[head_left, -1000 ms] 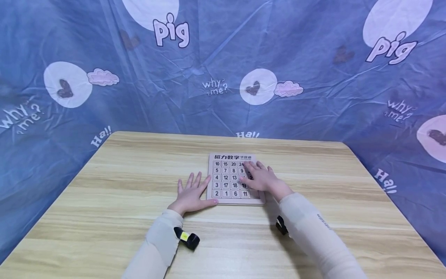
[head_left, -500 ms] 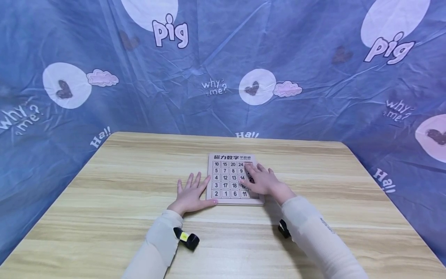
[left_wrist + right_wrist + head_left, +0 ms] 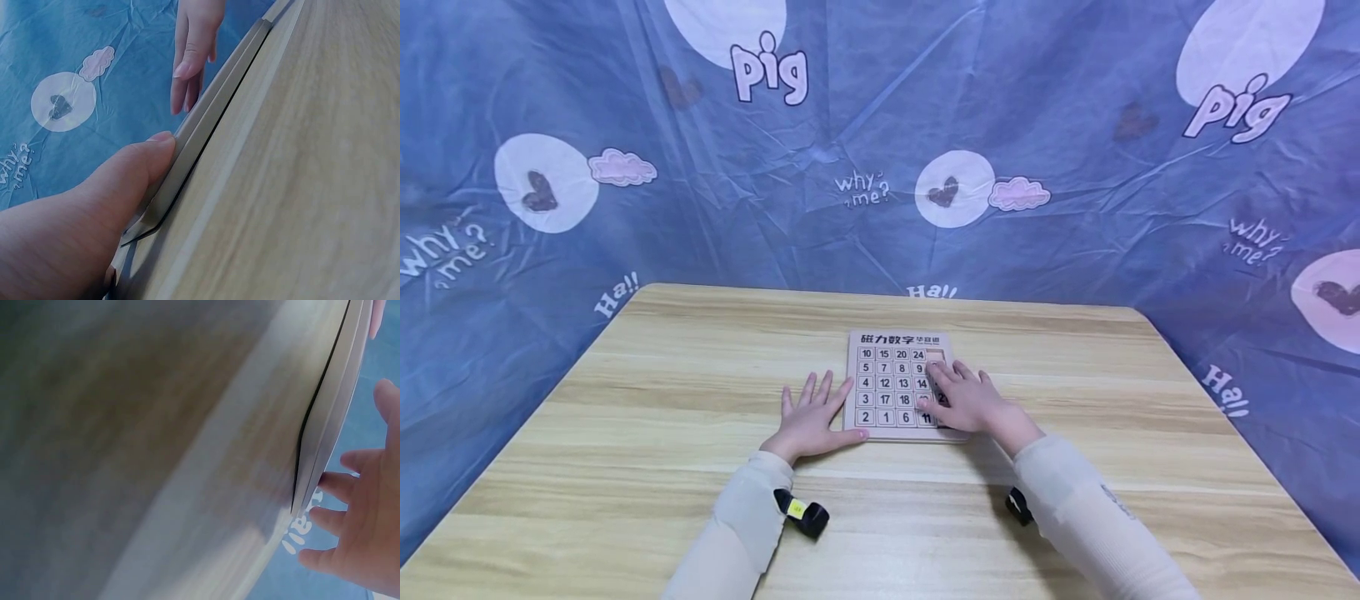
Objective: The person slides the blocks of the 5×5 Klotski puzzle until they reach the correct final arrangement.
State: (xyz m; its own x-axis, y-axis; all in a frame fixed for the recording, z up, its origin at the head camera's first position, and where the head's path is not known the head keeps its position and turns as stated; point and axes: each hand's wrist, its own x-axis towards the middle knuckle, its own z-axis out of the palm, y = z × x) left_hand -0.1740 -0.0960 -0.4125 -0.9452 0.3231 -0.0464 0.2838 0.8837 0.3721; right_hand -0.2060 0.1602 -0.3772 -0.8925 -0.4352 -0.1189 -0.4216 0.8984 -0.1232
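A number slide puzzle (image 3: 872,339) lies flat on the table, its numbered tiles in rows. The slot at its top right (image 3: 935,355) shows bare. My left hand (image 3: 808,427) is spread at the puzzle's left side. Its thumb rests on the lower left corner, and in the left wrist view the thumb tip (image 3: 161,139) lies along the frame's edge. Over the right-hand column is my right hand (image 3: 970,400), fingers stretched and touching the tiles near 9 and 14. It hides most of that column and the lower right part. Neither hand grips anything.
The puzzle stands on a wood-grain table (image 3: 647,400). A blue printed cloth (image 3: 820,233) hangs behind it and along both sides. Each wrist carries a small black camera (image 3: 805,515) close above the tabletop.
My right hand has slid towards me down the right-hand column. The top right slot, covered by fingers before, now shows bare, and tiles there have moved down. My left hand has stayed put.
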